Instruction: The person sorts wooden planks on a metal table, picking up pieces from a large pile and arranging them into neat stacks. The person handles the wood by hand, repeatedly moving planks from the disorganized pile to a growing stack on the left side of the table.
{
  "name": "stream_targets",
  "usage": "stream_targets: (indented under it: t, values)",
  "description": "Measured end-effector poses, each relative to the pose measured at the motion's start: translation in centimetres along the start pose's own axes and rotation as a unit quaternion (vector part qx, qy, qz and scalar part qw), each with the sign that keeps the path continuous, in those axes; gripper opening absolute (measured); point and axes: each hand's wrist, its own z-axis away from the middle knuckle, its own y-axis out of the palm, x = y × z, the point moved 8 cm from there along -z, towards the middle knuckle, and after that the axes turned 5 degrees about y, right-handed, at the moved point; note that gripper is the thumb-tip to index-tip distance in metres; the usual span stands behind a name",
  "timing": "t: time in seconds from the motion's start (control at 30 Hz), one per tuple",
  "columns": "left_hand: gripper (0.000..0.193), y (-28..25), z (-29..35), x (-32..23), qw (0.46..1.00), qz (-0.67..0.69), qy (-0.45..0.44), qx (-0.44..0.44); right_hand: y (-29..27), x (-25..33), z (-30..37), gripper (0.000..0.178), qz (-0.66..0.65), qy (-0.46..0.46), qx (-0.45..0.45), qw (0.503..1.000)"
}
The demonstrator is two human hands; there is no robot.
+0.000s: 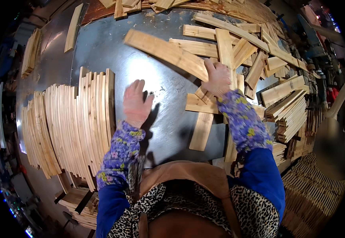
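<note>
A long flat wooden board (166,53) slants over the metal tabletop, and my right hand (217,77) is closed on its near right end. Its far left end points away from me and looks raised off the surface. Beneath and around that hand lies a loose heap of boards, among them a short board (201,131) and an upright-running plank (224,47). Over bare metal, my left hand (137,104) has its fingers stretched out with nothing in them. Just left of it stands a row of boards on edge (95,119), packed side by side; the hand is apart from them.
Several more boards lie across the back edge (129,6). A single strip (73,27) and a small bundle (31,53) rest at the far left. Stacked boards (291,119) sit to the right, with a large pile of slats (315,194) below. The tabletop (168,139) is shiny metal.
</note>
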Motion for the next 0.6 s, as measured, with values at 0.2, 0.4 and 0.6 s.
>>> stream_targets:
  t: [0.2,0.4,0.6]
  values:
    - [0.075,-4.2,-10.1,-5.9,0.957,-0.197,0.099,0.188,-6.8,-8.4,5.0,0.087,-0.011,-0.333,-0.160,0.929]
    - [0.066,-10.2,-0.4,2.8,0.951,-0.115,-0.222,0.184,-1.3,-7.4,2.9,0.111,-0.112,0.141,0.034,0.983]
    - [0.071,-31.0,13.7,20.3,0.867,-0.147,-0.469,-0.081,11.3,-15.8,5.8,0.091,-0.112,0.136,-0.075,0.982]
